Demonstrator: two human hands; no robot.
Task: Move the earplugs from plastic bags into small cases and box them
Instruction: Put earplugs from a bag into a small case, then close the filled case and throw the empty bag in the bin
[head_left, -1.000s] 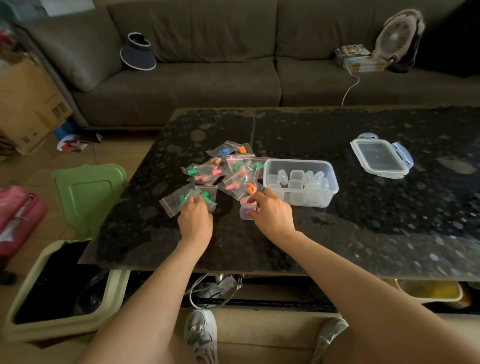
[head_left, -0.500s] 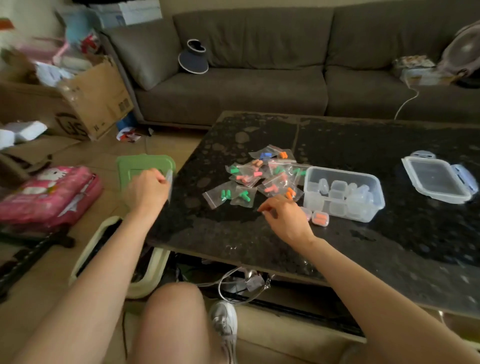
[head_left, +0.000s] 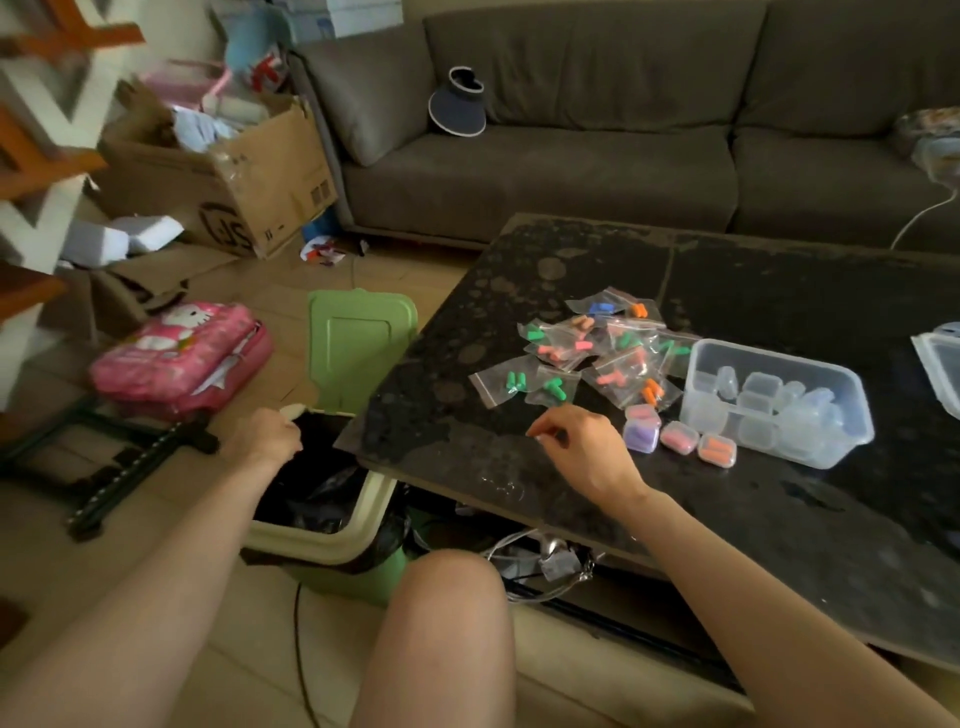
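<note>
Several small plastic bags of coloured earplugs (head_left: 597, 348) lie heaped on the black table (head_left: 779, 280); two bags with green earplugs (head_left: 530, 387) sit nearest me. Several small filled cases (head_left: 678, 438) stand in front of a clear plastic box (head_left: 779, 453) that contains empty cases. My right hand (head_left: 582, 447) hovers just in front of the green bags, fingers loosely curled and holding nothing. My left hand (head_left: 265, 431) is off the table's left edge, above the open bin (head_left: 332, 535), pinching a pale empty plastic bag (head_left: 292, 410).
The bin's green lid (head_left: 358, 343) stands upright against the table edge. The box's clear lid (head_left: 940, 369) lies at the far right. A pink bag (head_left: 176, 358), cardboard boxes (head_left: 234, 171) and a sofa (head_left: 571, 156) surround the table. My knee (head_left: 447, 597) is below.
My left hand carried an empty bag off the table, leftward and down over the bin. My right hand let go of a small case and drew left, towards the green bags. The view swung left.
</note>
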